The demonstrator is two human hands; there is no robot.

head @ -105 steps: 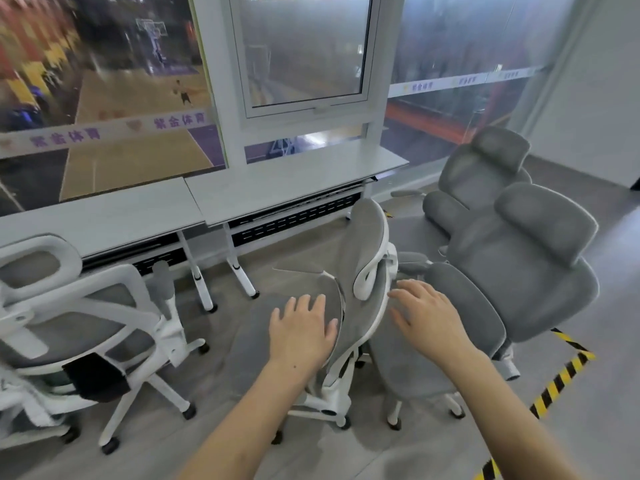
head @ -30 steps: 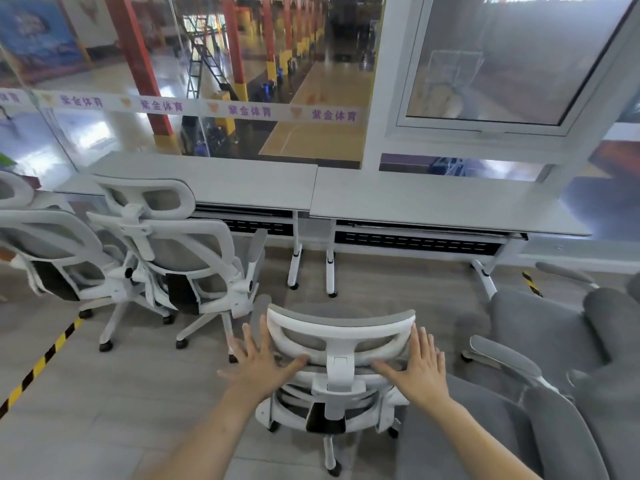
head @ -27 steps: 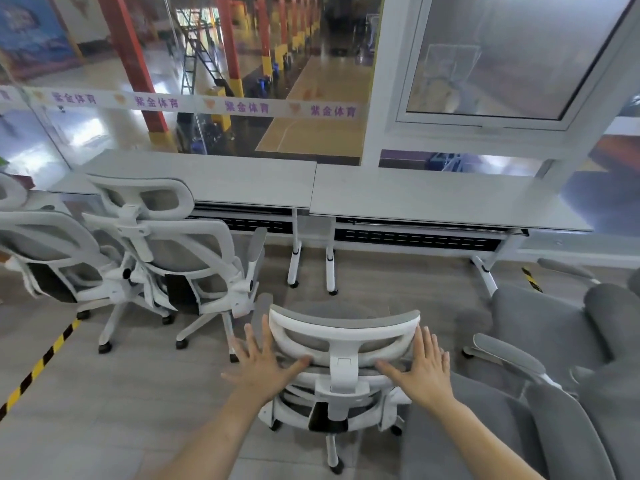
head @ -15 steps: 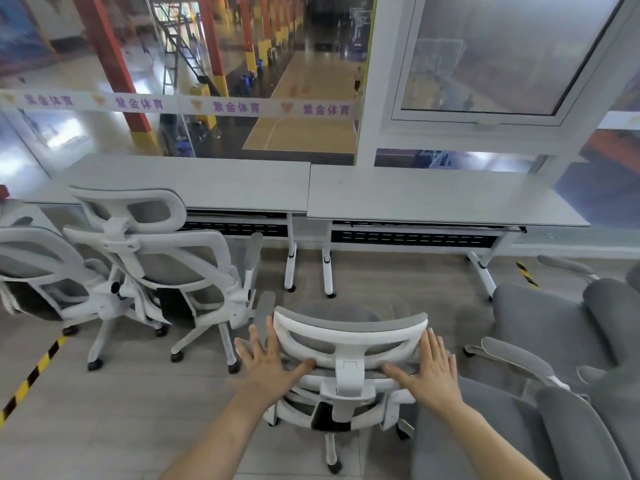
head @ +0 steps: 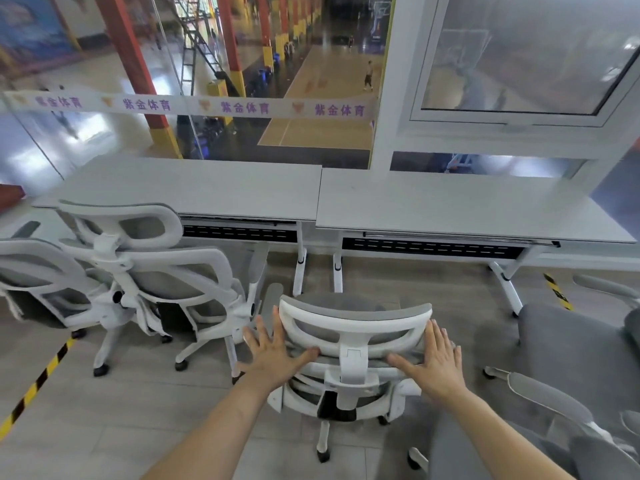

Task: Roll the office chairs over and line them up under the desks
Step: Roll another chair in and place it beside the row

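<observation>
A white-framed chair with grey mesh (head: 353, 327) stands in front of me, its back toward me, facing the gap between two grey desks. The left desk (head: 194, 188) and right desk (head: 467, 209) run along the window. My left hand (head: 273, 351) lies flat on the left side of the chair's backrest, fingers spread, thumb hooked under the headrest frame. My right hand (head: 436, 358) presses the right side the same way. Neither hand wraps around the frame.
Two more white mesh chairs, one (head: 149, 271) beside mine and another (head: 38, 282) at the far left, stand at the left desk. Grey upholstered chairs (head: 571, 358) crowd the right. Yellow-black floor tape (head: 38, 379) runs at lower left. White desk legs (head: 301, 268) stand ahead.
The chair has rolled a little toward the desks with both hands on its back. My view has shifted slightly left and closer.
</observation>
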